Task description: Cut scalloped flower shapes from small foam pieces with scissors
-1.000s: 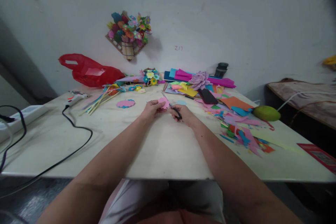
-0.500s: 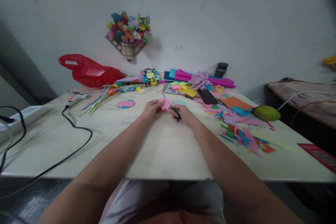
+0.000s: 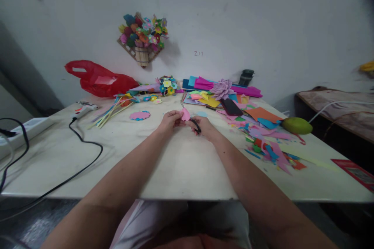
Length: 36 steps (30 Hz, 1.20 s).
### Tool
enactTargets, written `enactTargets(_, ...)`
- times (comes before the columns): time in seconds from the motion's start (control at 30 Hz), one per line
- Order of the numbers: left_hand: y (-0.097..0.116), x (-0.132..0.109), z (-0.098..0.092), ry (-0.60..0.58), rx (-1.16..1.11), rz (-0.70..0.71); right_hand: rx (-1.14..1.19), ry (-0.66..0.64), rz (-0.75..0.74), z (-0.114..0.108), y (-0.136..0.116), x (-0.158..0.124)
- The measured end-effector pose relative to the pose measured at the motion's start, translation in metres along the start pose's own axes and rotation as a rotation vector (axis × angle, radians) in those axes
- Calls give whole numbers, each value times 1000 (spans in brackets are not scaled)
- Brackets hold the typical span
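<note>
Between my two hands is a small pink craft-foam or paper piece (image 3: 185, 114) with a curved edge. My left hand (image 3: 171, 120) pinches it by its left side. My right hand (image 3: 202, 125) has its fingers in the black handles of a pair of scissors (image 3: 197, 126), whose blades point up and away behind the pink piece. How far the blades are apart is hard to make out. To the left on the table lies a pink scalloped oval (image 3: 139, 115) with blue scallops at its edge. A pale blue disc (image 3: 201, 114) lies just beyond my right hand.
On the table's (image 3: 117, 163) right are a dark phone (image 3: 230, 107), coloured scraps (image 3: 269, 148) and a green fruit (image 3: 297, 125). A purple flower (image 3: 222, 89) rests on stacked sheets. A corded glue gun (image 3: 84, 109), thin sticks (image 3: 108, 113) and a red bag (image 3: 102, 81) are left.
The pink piece has turned a little and shifted slightly right in my left fingers. My hands and the scissors stay in nearly the same place.
</note>
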<state>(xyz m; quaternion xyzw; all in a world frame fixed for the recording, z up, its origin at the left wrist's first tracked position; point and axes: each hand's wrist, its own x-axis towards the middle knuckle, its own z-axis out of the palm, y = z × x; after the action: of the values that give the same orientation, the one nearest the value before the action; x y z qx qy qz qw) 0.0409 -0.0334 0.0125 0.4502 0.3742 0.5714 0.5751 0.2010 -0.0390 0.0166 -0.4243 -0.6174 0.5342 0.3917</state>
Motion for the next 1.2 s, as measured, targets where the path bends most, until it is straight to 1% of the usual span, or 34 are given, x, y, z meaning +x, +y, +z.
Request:
enactTargets(0.17, -1, 0, -1, 23, 32, 8, -6, -4, -16, -1, 5, 4)
enactTargets(0.4, 1, -1, 1, 39, 34, 21, -36, 16, -27, 1, -1, 1)
enactTargets(0.67, 0, 1, -2, 48, 45, 46, -50, 5, -37, -1, 5, 5)
enactTargets(0.87, 4, -1, -2, 97, 38, 77, -29, 3, -3, -1, -3, -1)
enactTargets(0.93, 5, -2, -2, 92, 40, 84, -15, 22, -3, -3, -4, -1)
enactTargets(1.03, 5, -2, -3, 51, 72, 97, 27, 95, 12, -8, -4, 1)
enactTargets(1.2, 4, -3, -4, -26, 160, 95, 90, 186, -41, -16, -3, 4)
